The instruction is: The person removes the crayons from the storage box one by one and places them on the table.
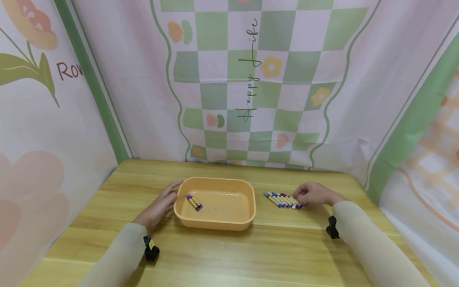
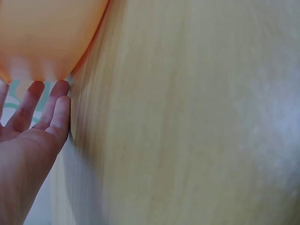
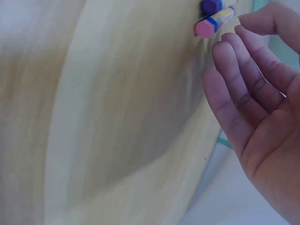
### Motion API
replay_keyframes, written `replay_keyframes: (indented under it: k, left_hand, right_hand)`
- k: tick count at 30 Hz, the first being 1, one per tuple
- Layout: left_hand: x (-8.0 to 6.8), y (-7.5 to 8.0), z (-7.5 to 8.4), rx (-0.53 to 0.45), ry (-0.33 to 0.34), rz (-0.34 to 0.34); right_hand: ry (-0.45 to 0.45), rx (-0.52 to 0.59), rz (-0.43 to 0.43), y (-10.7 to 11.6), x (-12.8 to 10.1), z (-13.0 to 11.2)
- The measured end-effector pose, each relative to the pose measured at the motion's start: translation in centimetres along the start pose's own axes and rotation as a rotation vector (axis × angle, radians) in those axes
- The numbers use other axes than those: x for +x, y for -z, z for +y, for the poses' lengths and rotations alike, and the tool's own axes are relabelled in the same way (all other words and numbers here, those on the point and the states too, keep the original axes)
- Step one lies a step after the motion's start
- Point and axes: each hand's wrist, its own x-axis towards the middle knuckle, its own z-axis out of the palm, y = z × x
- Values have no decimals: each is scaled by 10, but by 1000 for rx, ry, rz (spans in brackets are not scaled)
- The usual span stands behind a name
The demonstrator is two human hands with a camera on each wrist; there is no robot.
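An orange plastic tray [image 1: 215, 221] sits mid-table with two purple-capped crayons [image 1: 194, 202] lying in its left part. My left hand [image 1: 159, 207] rests beside the tray, its straight fingers [image 2: 54, 105] touching the tray's left wall [image 2: 44, 37]. To the right of the tray lies a row of several crayons [image 1: 281, 199]. My right hand [image 1: 314, 194] hovers at the row's right end, fingers [image 3: 234, 75] loosely bent over the crayon ends [image 3: 206, 27], holding nothing.
The wooden table [image 1: 229, 255] is enclosed by patterned cloth walls at the back [image 1: 251, 87] and on both sides. Bare wood lies in front of the tray and between the tray and the crayon row.
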Motion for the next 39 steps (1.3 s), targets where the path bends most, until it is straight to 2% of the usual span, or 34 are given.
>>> replay_keyframes:
  k: [4, 10, 16, 21, 30, 39]
  left_hand:
    - [0, 0, 0, 7, 2, 3]
    - [0, 0, 0, 2, -3, 0]
    - [-1, -1, 0, 0, -5, -3]
    - [-1, 0, 1, -6, 4, -4]
    - [1, 0, 1, -3, 6, -9]
    - [1, 1, 1, 2, 4, -5]
  right_hand:
    - [27, -53, 27, 3, 1, -10]
    - [81, -94, 21, 8, 6, -30]
    - [122, -77, -15, 7, 16, -62]
    - [193, -111, -22, 1, 29, -92]
    - [271, -152, -97, -23, 63, -150]
    - [320, -195, -201, -63, 92, -201]
